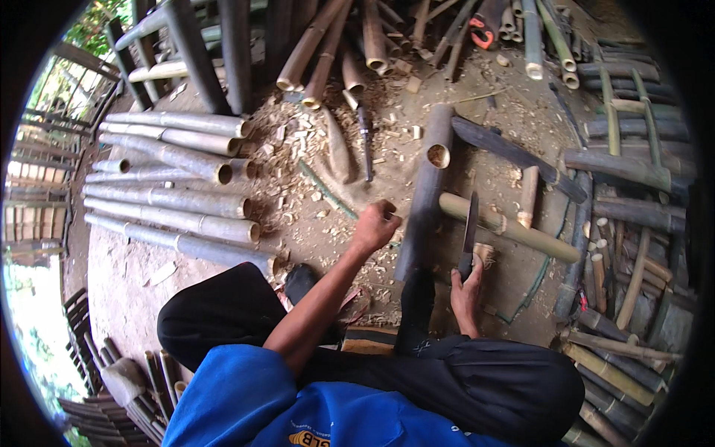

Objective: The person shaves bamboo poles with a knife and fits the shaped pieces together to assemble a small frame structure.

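Note:
My right hand (467,294) grips a long knife (471,227) by its dark handle, with the blade pointing away from me. Beside its knuckles is a short pale piece (484,255), perhaps a bamboo or wood stub. My left hand (377,226) has its fingers curled together; whatever they may hold is too small to tell. Just right of that hand lies a thick dark bamboo pole (423,208), with an open-ended bamboo piece (439,156) upon it. A yellow-green bamboo length (518,229) extends rightward from the pole, passing behind the blade.
Grey bamboo poles (175,201) lie in rows at left. More bamboo stands at the back (320,52) and is stacked at right (633,171). A slim dark tool (365,141) rests among wood chips (298,145). A dark beam (514,153) slants beyond the yellow-green length.

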Available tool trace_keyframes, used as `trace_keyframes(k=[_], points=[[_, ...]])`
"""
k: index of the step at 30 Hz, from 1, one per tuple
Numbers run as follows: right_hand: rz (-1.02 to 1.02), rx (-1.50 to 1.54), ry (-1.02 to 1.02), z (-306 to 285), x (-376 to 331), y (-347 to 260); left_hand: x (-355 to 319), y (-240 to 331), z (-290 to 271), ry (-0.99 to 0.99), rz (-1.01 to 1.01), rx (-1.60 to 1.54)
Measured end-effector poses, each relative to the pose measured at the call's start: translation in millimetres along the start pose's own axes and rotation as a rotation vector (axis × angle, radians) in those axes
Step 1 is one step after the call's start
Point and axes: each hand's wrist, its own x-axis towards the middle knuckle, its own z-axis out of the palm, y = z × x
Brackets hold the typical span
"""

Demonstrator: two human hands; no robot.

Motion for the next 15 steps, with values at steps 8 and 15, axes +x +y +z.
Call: trace_keyframes(k=[8,15], points=[[0.101,-0.315,-0.217,15.7,12.4,30.8,30.0,-33.1,-90.4,0.542,0.043,0.045],[-0.149,-0.484,-0.080,12.9,7.0,18.4,-32.4,-209.1,-293.6,1.287,-0.637,-0.040]])
